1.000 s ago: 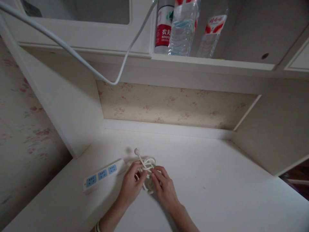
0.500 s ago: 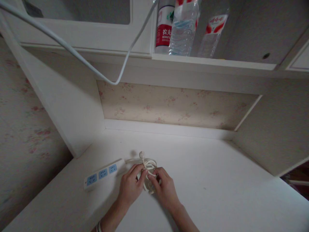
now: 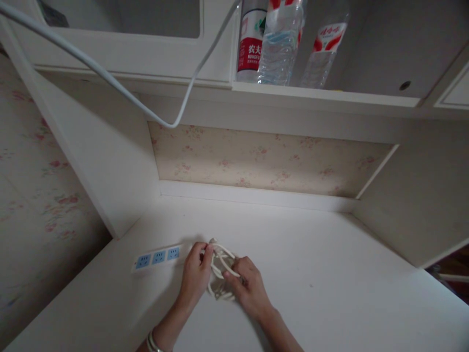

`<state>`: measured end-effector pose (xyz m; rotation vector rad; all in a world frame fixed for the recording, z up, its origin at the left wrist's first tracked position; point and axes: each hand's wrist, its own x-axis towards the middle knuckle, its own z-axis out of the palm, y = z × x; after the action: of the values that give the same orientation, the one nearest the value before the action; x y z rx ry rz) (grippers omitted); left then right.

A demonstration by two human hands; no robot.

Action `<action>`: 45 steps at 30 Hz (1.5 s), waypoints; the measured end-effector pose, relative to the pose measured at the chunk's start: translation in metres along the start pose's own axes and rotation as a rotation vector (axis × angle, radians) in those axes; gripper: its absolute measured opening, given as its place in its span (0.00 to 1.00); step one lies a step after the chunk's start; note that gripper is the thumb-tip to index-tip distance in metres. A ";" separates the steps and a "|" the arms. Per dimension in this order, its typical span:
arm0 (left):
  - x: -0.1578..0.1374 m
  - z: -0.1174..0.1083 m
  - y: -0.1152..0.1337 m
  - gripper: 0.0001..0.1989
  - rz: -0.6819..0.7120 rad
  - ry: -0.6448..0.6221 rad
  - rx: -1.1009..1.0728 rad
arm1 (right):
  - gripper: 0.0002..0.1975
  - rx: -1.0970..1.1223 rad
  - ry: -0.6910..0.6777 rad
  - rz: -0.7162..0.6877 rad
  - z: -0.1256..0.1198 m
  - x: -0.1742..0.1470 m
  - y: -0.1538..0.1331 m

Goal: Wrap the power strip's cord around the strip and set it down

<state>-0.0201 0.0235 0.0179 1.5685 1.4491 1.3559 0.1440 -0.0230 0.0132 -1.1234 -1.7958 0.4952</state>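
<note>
A white power cord [image 3: 222, 275] lies in loose loops between my two hands, over the white desk. My left hand [image 3: 199, 266] is closed on the cord's left side, close to the plug [image 3: 213, 241], whose end sticks up past the fingers. On the right of the coil, my right hand [image 3: 248, 281] pinches a loop between thumb and fingers. Left of my hands lies a white power strip [image 3: 159, 257] with three blue socket panels facing up. Its right end is partly hidden behind my left hand.
Above the desk [image 3: 311, 313] runs a cabinet shelf [image 3: 330, 98] holding several plastic bottles [image 3: 280, 46]. A thick pale cable [image 3: 110, 78] hangs in front of the cabinet at upper left. Side panels [image 3: 98, 146] bound the desk left and right.
My left hand has shifted up toward the plug, which now shows less. The loops have spread wider between my hands. The power strip has turned slightly and moved a little right.
</note>
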 end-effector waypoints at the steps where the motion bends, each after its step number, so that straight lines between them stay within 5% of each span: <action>1: 0.002 0.000 -0.001 0.16 -0.033 0.031 -0.029 | 0.13 0.023 -0.014 -0.013 -0.001 0.001 -0.002; 8: 0.010 -0.001 -0.004 0.24 -0.391 -0.013 -0.233 | 0.20 0.170 -0.094 -0.022 0.000 0.001 -0.003; 17: -0.001 0.009 -0.002 0.25 -0.203 -0.149 -0.291 | 0.13 0.043 -0.078 0.123 -0.001 0.003 -0.003; 29: 0.014 -0.004 -0.008 0.21 -0.372 0.035 -0.339 | 0.12 0.481 -0.210 0.079 -0.016 0.005 -0.011; 37: 0.005 -0.003 0.003 0.18 -0.264 -0.204 -0.529 | 0.18 0.945 0.274 0.473 -0.006 0.011 0.010; 45: 0.005 -0.006 0.002 0.16 -0.380 -0.226 -0.687 | 0.15 1.020 0.560 0.570 -0.014 0.017 0.018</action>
<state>-0.0261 0.0269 0.0228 0.9099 0.9323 1.2164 0.1628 -0.0011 0.0153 -0.8622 -0.5395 1.1301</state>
